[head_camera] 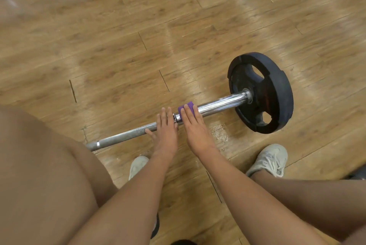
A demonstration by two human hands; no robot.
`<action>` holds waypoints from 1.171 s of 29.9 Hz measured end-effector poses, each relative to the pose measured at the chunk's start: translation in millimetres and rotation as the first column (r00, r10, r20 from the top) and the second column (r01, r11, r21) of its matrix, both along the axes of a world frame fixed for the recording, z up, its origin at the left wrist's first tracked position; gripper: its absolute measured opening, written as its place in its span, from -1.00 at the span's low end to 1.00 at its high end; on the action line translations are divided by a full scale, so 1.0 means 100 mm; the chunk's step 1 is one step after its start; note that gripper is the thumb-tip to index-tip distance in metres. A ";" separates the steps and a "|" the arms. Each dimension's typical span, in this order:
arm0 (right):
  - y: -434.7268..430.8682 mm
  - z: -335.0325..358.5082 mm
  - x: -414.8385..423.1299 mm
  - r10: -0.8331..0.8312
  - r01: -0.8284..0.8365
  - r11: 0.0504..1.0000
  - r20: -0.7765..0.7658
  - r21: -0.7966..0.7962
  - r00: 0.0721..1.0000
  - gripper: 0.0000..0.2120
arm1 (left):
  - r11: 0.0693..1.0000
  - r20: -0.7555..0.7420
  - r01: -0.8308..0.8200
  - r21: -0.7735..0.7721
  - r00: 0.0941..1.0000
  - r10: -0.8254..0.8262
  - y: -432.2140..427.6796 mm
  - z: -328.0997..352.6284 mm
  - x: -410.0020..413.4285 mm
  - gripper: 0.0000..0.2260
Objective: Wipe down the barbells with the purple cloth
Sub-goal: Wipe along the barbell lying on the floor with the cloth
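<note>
Setting: a barbell [126, 136] is lying on a wood plank floor [118, 37], running from lower left to upper right.
Person: someone is bending over the bar, bare forearms reaching down, pale sneakers [269, 160] planted on the near side of it.
Left hand [166, 132]: it is resting flat on the bar where the dull shaft meets the collar, fingers straight and pressed together, thumb sticking out along the shaft.
Right hand [195, 128]: it is lying just beside the left, palm down, fingers together, pressing the cloth [188, 106] onto the chrome sleeve [221, 103].
Cloth: purple, it is draping over the sleeve's inner end, peeking out beyond the fingertips.
Plate [277, 94]: a black disc is sitting at the sleeve's far end, standing on edge on the floor.
</note>
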State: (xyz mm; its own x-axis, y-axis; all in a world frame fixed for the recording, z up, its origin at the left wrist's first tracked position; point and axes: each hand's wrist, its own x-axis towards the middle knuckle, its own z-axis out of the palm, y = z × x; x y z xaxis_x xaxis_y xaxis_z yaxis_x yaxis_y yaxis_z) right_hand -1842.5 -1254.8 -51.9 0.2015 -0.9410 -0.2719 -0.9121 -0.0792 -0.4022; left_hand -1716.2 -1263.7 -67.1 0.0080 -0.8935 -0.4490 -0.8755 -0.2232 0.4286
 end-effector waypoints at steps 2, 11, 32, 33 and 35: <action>-0.06 -0.01 0.05 -0.001 0.001 1.000 0.010 0.012 1.000 -0.28 | 0.998 0.022 -0.048 -0.036 0.999 0.048 0.01 -0.04 -0.02 -0.49; -0.38 0.01 0.10 0.021 -0.020 0.997 -0.016 0.079 1.000 -0.34 | 0.995 -0.018 -0.089 -0.045 0.996 0.088 -0.24 -0.01 -0.02 -0.51; -0.31 -0.37 0.21 -0.050 0.056 0.994 0.063 -0.089 0.997 -0.46 | 0.976 -0.074 -0.192 -0.104 0.980 0.184 -0.34 -0.12 -0.12 -0.52; -0.34 -0.39 0.19 -0.034 0.040 0.994 0.061 -0.101 0.998 -0.46 | 0.974 -0.056 -0.196 -0.112 0.980 0.190 -0.35 -0.13 -0.13 -0.52; -0.44 -0.44 0.19 0.002 0.006 0.993 0.065 -0.116 0.998 -0.47 | 0.972 -0.032 -0.204 -0.121 0.979 0.201 -0.37 -0.15 -0.13 -0.53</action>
